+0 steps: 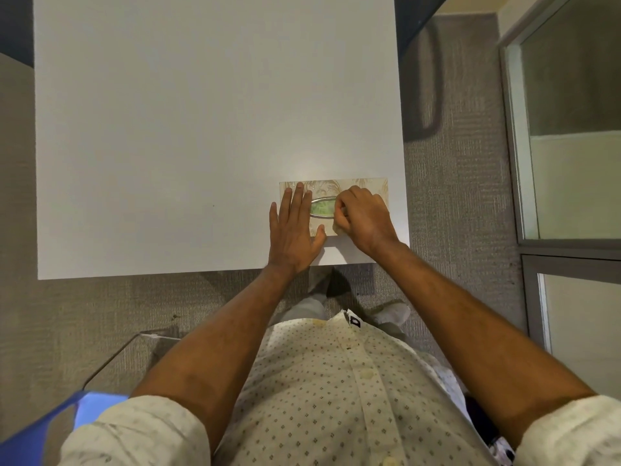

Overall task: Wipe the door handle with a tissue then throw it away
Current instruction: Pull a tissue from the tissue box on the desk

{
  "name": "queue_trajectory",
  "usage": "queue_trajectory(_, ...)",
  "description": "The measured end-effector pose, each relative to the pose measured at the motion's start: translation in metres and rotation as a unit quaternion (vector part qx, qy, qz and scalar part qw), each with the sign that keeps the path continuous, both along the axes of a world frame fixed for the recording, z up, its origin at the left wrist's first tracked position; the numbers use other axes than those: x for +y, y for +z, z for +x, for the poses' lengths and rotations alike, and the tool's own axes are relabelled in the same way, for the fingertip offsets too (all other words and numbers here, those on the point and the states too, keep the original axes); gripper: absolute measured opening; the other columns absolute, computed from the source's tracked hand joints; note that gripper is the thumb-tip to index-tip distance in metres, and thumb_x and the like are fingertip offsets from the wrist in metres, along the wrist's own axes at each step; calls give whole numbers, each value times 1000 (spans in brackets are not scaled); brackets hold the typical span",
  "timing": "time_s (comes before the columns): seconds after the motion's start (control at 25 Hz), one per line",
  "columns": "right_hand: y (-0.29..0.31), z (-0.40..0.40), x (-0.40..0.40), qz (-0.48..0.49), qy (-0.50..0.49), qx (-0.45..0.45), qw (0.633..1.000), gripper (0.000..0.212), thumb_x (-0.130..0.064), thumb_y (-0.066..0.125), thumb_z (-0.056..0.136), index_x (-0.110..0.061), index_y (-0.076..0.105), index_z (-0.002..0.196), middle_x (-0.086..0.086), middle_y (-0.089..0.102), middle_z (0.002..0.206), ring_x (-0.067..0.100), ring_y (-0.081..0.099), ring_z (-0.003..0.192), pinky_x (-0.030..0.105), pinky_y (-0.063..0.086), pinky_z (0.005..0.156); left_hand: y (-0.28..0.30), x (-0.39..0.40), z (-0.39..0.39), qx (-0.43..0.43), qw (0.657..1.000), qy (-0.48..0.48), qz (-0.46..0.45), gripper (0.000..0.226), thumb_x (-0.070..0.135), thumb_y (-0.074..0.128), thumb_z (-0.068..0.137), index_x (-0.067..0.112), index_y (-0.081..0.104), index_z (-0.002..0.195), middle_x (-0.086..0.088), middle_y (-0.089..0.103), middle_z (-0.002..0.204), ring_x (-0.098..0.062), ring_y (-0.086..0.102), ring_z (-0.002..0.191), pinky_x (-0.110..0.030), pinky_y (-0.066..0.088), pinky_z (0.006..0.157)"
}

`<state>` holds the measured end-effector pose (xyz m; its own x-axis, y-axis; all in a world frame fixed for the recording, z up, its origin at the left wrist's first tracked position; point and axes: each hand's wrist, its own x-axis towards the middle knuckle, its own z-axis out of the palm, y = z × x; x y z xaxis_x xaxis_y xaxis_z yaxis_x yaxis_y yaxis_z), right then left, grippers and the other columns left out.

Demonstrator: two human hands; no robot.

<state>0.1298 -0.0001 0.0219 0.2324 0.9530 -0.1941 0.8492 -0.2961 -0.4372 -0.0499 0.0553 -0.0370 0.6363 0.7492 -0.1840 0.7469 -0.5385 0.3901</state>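
A beige patterned tissue box (pixel 359 186) lies flat near the front right corner of the white table (pixel 168 146). Its oval opening (pixel 323 207) shows green inside. My left hand (pixel 293 228) rests flat on the box's left end, fingers spread, pressing it down. My right hand (pixel 364 218) sits over the box's right half with the fingertips pinched together at the opening's right edge. Whether a tissue is between those fingers is hidden. No door handle is visible.
Grey carpet (pixel 463 196) surrounds the table. A glass door or partition with a metal frame (pixel 517 196) stands at the right. A clear bin with a blue liner (pixel 97 398) sits on the floor at the lower left, beside my body.
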Motion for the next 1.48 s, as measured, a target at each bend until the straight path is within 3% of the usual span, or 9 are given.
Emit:
queue_trajectory(0.16,16,4,-10,-3,-55,203,978,4,-22,47,99,-20,50,97,-1,61,91,19,59,80,40,50,69,0,1,1,4,1000,0,0,81,57,26,98,13,17,166,-8,5,175,-27,1,162,-61,11,129)
queue_trajectory(0.24,24,8,-10,24,-109,272,956,6,-21,47,105,-19,47,99,-6,57,86,4,54,73,31,48,63,0,1,0,5,1000,0,3,81,58,25,98,14,17,166,-8,5,175,-28,1,162,-61,11,129)
queue_trajectory(0.56,71,21,-1,186,-272,351,877,5,-13,42,106,-14,47,104,-8,47,85,3,45,71,23,41,62,2,2,1,25,1000,1,4,82,62,23,99,14,21,165,-8,9,175,-29,4,162,-63,12,128)
queue_trajectory(0.72,109,39,-11,234,-343,369,831,6,-13,43,106,-13,49,108,-9,50,91,-5,50,78,18,45,73,32,-6,27,-44,995,86,-29,71,56,23,97,18,45,153,-7,28,170,-29,17,159,-63,8,127)
queue_trajectory(0.8,121,52,-25,239,-371,363,820,7,-13,43,106,-13,49,110,-10,51,94,-11,50,77,12,45,75,67,-18,62,-161,969,149,-110,61,53,25,101,21,59,140,-3,48,157,-21,38,148,-52,21,128)
queue_trajectory(0.88,130,68,-46,248,-394,352,812,7,-17,44,106,-15,49,111,-9,52,95,-12,52,77,13,47,74,110,-30,110,-266,912,145,-276,53,51,31,103,21,65,131,2,61,142,-9,53,129,-32,42,117)
queue_trajectory(1.08,147,125,-123,308,-459,315,772,6,-19,45,104,-15,48,107,-5,53,95,2,54,81,21,48,74,181,-85,214,-313,868,-20,-386,27,22,54,113,11,66,91,13,61,81,2,59,79,-18,49,74)
queue_trajectory(1.32,163,201,-251,354,-501,287,736,5,-14,46,106,-12,51,108,-5,56,95,3,57,84,23,48,76,218,-190,321,-332,740,5,-584,28,16,54,110,16,59,83,2,59,80,-13,57,79,-29,47,77)
queue_trajectory(1.48,170,246,-336,300,-489,282,769,25,-34,51,105,-13,61,96,-5,59,85,8,56,78,30,45,73,221,-262,393,-312,729,-21,-609,27,19,53,112,20,62,87,-4,64,85,-14,61,80,-30,51,76)
